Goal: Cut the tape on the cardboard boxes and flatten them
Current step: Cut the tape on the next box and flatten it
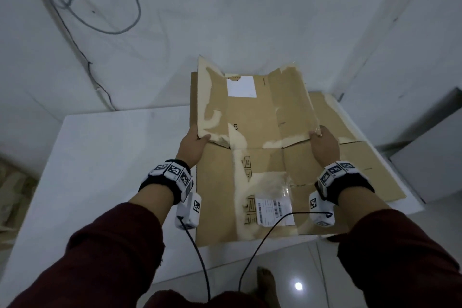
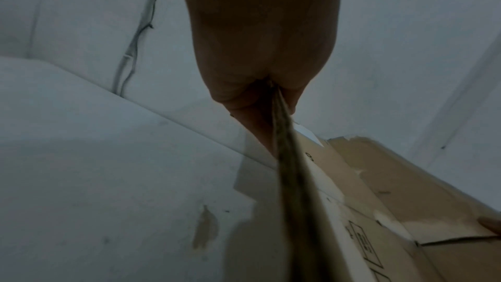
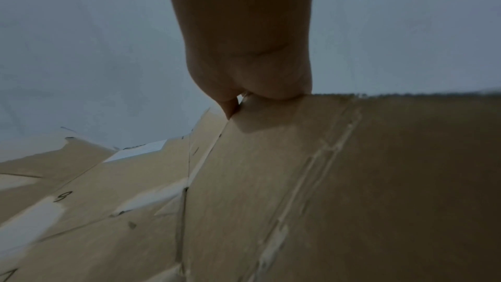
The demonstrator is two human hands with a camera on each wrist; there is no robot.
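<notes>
Over the right half of the white worktop (image 1: 100, 157), a flattened cardboard box (image 1: 255, 107) is held up above another flat box (image 1: 270, 182), the left hand (image 1: 193, 144) and right hand (image 1: 325, 145) each pinching a near corner of it.
</notes>
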